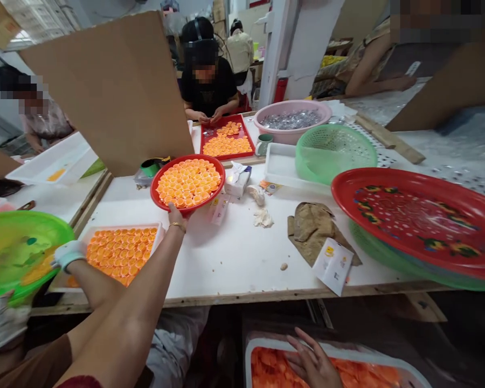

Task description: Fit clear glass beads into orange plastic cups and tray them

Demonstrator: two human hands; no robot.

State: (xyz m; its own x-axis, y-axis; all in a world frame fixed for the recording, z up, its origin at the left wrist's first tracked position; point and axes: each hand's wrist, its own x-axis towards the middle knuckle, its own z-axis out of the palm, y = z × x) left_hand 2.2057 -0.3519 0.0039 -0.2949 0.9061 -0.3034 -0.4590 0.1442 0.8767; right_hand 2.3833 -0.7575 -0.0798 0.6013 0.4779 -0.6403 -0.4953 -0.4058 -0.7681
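My left hand [177, 217], with a bracelet at the wrist, grips the near rim of a round red basin [153, 195]. The basin is held out over the white table and is full of small orange cup-shaped pieces [189, 182]. My right hand [313, 360] hangs low with its fingers stretched out and apart, holding nothing. It is over a white-rimmed tray [248, 355] of deeper orange pieces [372, 372], below the table edge; whether it touches them I cannot tell.
A neighbour's gloved hands [70, 253] hold a green tray [32, 229] at left, near a white tray [160, 231] of orange pieces. On the right lie a red patterned tray [420, 215], a green basket [335, 153] and brown cloth [313, 223]. A co-worker [210, 91] sits opposite.
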